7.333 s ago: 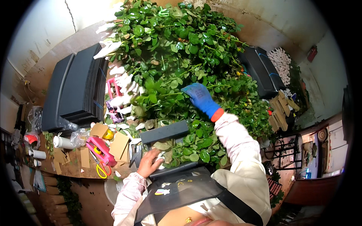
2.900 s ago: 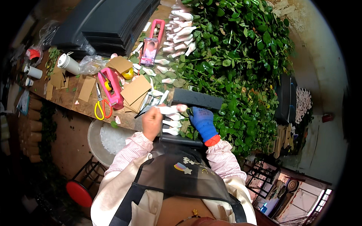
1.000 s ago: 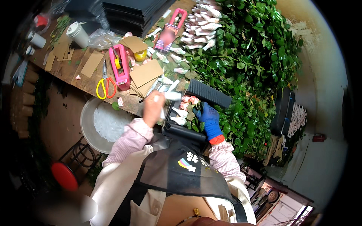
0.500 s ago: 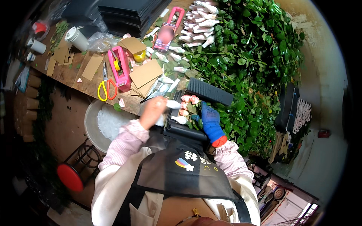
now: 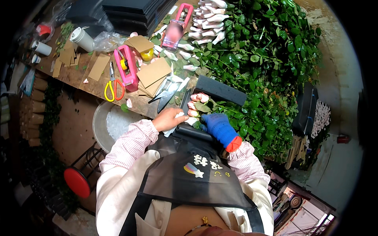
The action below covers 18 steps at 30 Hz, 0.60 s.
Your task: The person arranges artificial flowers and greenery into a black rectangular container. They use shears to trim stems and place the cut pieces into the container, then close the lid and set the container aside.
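Pink-and-cream roses (image 5: 192,105) lie in a row in a black padded trough (image 5: 195,133) in front of me. At the near end of the row is a rose bud in a white sleeve (image 5: 191,121). My bare left hand (image 5: 167,119) has its fingers closed on soft white sleeve material (image 5: 168,132) at the tip of that bud. My right hand (image 5: 219,126), in a blue knit glove, curls its fingers round the bud's stem end; the stem itself is mostly hidden under the glove.
Long leafy rose stems (image 5: 260,59) spread to the right. White-sleeved buds (image 5: 210,23) are piled at the back. On the wooden table are scissors (image 5: 113,84), a pink tape dispenser (image 5: 128,70), cardboard pieces (image 5: 154,72) and a phone (image 5: 173,34). A bucket (image 5: 103,126) stands lower left.
My left hand has come down and right, from above the row to the near sleeved bud. My right hand has shifted nearer to me, from beside the roses to that bud's stem end.
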Each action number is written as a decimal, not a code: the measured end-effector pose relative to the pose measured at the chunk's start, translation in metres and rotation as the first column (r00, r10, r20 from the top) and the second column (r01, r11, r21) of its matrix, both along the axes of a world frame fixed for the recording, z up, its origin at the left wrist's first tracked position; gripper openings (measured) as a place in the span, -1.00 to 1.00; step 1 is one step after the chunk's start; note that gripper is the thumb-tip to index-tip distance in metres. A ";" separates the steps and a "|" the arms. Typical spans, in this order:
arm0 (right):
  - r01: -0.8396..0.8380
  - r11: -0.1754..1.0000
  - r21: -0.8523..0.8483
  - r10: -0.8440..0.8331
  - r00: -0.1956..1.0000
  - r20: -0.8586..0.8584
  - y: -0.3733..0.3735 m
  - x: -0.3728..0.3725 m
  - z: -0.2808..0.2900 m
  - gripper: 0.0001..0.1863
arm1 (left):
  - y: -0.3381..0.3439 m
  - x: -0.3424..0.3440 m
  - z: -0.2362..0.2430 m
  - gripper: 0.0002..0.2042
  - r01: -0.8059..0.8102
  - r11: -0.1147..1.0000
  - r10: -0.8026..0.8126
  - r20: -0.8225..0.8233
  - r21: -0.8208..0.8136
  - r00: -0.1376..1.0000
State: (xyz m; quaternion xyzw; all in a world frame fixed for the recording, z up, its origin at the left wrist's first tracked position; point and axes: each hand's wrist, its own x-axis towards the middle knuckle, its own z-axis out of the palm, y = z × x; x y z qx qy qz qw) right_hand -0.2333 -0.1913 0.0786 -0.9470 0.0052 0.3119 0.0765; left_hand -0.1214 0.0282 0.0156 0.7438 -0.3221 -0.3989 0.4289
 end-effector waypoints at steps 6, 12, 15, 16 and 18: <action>-0.086 0.996 -0.026 0.086 0.996 -0.007 -0.001 0.005 -0.011 -0.77 | 0.018 -0.021 -0.001 -0.66 -0.291 0.954 0.273 -0.195 -0.071 0.942; -0.218 0.976 0.008 0.219 0.976 -0.013 -0.007 0.005 -0.011 -0.82 | 0.134 0.010 0.010 -0.73 -0.343 0.895 0.213 0.404 0.285 0.890; -0.320 0.947 -0.028 0.314 0.940 -0.130 0.000 0.020 -0.001 -0.83 | 0.152 -0.003 0.013 -0.74 -0.250 0.847 -0.040 0.526 0.468 0.850; -0.325 0.945 -0.031 0.318 0.938 -0.136 0.003 0.024 0.002 -0.83 | 0.141 -0.006 0.006 -0.73 -0.267 0.896 0.050 0.519 0.354 0.853; -0.328 0.944 -0.046 0.318 0.936 -0.153 0.006 0.027 0.005 -0.81 | 0.107 -0.011 -0.011 -0.72 -0.302 0.949 0.229 0.473 0.085 0.851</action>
